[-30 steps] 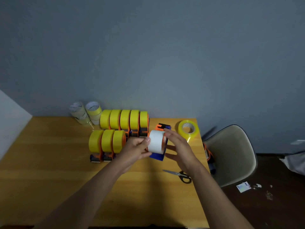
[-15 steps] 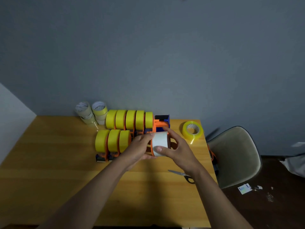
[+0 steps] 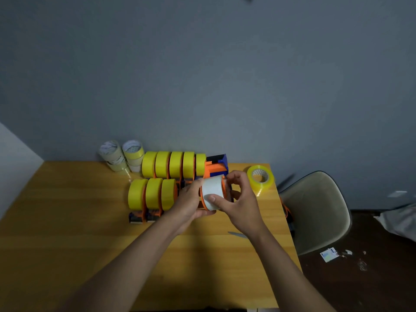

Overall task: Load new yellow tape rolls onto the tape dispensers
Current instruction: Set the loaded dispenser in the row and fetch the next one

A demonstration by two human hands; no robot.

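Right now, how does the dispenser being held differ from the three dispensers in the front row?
The orange tape dispenser in the hands carries a white, nearly spent roll; the three front-row dispensers carry full yellow rolls. It is lifted off the wooden table, gripped by the left hand and right hand; they stand untouched. All have orange frames.

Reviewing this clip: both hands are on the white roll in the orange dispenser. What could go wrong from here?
1. The left hand and right hand work close beside the front row of yellow tape rolls; a slip might topple them.
2. The loose yellow tape roll lies near the wooden table's edge and could be knocked off.
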